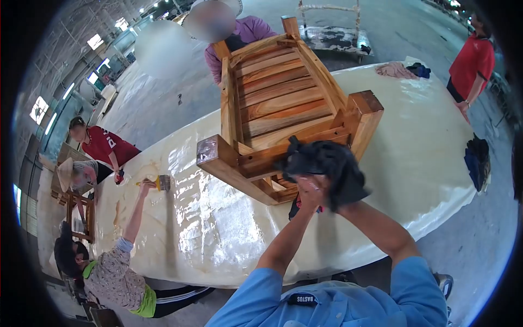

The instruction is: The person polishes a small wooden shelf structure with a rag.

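Note:
A black cloth is bunched up in front of me, against the near rail of a slatted wooden chair. My left hand is closed on the cloth's left side. From the right, my right hand reaches into the same cloth, which covers most of its fingers. The chair is tilted on the table, its thick square legs pointing toward me. Under my left wrist lies a small dark and red bundle, partly hidden.
Glossy plastic sheeting covers the long table. Opposite me, a person in purple stands at the chair's far end. On the left, a co-worker's hand holds a wide brush. Rags lie at the right edge; a person in red stands beyond.

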`<state>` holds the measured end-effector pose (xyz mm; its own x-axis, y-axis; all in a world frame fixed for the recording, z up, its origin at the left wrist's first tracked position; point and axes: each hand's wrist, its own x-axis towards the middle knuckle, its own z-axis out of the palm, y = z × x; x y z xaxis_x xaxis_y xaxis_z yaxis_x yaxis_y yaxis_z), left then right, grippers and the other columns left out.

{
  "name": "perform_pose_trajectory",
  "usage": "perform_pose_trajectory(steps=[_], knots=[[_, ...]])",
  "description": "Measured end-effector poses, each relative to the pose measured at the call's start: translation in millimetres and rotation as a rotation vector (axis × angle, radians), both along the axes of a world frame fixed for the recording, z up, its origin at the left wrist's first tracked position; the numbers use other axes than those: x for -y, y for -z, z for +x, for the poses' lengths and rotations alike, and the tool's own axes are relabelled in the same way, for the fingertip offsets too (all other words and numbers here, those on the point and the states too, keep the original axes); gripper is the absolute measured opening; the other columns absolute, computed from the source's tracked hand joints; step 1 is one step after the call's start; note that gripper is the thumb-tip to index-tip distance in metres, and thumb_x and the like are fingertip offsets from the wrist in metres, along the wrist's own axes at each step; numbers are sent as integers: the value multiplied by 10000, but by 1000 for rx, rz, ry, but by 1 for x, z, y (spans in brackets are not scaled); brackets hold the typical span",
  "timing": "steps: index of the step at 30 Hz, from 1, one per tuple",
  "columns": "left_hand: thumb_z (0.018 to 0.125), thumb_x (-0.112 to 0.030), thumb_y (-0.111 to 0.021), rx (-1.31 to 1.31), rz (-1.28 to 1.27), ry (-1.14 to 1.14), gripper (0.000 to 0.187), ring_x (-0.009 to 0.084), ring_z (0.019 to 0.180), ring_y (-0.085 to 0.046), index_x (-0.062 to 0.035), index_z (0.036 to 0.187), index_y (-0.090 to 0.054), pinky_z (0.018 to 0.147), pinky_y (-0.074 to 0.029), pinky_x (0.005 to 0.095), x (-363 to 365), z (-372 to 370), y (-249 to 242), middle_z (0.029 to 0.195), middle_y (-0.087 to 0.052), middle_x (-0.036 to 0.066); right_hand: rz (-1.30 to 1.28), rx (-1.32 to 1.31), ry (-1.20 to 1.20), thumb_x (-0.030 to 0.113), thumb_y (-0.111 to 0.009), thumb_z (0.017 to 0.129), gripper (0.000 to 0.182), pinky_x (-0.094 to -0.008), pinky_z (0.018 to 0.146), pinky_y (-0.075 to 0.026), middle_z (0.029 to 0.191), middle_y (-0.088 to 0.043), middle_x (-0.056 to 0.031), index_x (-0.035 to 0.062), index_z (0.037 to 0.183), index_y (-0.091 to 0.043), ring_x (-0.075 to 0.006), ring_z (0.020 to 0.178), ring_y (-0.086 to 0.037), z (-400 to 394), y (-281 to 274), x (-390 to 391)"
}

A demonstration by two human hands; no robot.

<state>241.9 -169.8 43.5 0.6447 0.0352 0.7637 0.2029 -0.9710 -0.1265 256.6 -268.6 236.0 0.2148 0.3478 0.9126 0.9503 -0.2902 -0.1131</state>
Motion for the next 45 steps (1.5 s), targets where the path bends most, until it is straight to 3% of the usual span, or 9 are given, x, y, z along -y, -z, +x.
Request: perform_pose_trajectory(steps=[11,21,23,28,31,35,37,40,45], knots=[[903,-320,-582,-261,-613,655,616,308,1083,-579,-74,1424,-363,935,-415,491,-8,5,44,1196,-579,196,-256,-294,-511,143,-663,778,310,-395,852,-496,1043,-653,-142,58,1076,-662,-295,979,-627,-19,-82,-46],[676,-186,-707,-122,-486,525,374,350,886,-604,-24,1009,-649,746,-499,454,-30,-49,-35,983,-631,170,-298,19,125,31,-660,697,362,-448,794,-499,963,-658,-161,18,1058,-652,-367,889,-625,13,-77,98],[747,-158,-708,-25,-1326,583,360,291,894,-636,34,1043,-638,784,-515,398,-36,-96,-45,982,-652,155,167,-85,427,-38,-646,752,388,-394,825,-505,1021,-653,-167,-14,1136,-596,-300,969,-618,22,-51,120],[973,-236,-566,427,-1581,416,325,158,717,-631,62,1100,-597,744,-529,301,-67,-173,-145,853,-663,121,452,-852,104,198,-713,865,593,-396,1074,-361,1340,-503,-160,-40,1342,-453,-289,1254,-481,94,-38,101],[996,-247,-525,697,-1401,310,307,160,684,-605,42,1092,-568,741,-523,297,-89,-154,-194,898,-648,165,567,-1040,-732,201,-680,894,552,-376,1084,-341,1360,-480,-170,-40,1336,-453,-264,1291,-443,171,-17,73],[1003,-302,-518,757,-1347,435,363,90,686,-550,-20,1231,-509,658,-476,254,-106,-110,-205,855,-617,41,-122,-33,184,159,-534,977,348,-319,906,-490,1280,-547,-93,1,1287,-526,-195,1088,-579,222,-37,31],[1005,-273,-520,802,-1410,350,347,67,708,-536,-36,1257,-493,625,-460,233,-116,-93,-172,919,-613,27,414,-949,-116,130,-647,902,327,-313,861,-481,1194,-603,-115,12,1199,-577,-170,1009,-598,223,-34,22],[1014,-279,-489,459,-1708,102,307,120,758,-573,-42,1209,-485,637,-488,288,-128,-112,-103,916,-595,62,317,-1066,-374,114,-649,900,314,-288,905,-486,1146,-635,-87,19,1190,-573,-158,1059,-593,182,40,90],[844,-154,-666,183,-1802,296,598,152,928,-533,-23,1341,-360,795,-474,281,-129,-130,-62,1043,-524,75,-257,-1033,176,156,-685,809,376,-377,977,-475,1155,-668,-147,50,1165,-625,-264,1156,-600,67,105,126]])
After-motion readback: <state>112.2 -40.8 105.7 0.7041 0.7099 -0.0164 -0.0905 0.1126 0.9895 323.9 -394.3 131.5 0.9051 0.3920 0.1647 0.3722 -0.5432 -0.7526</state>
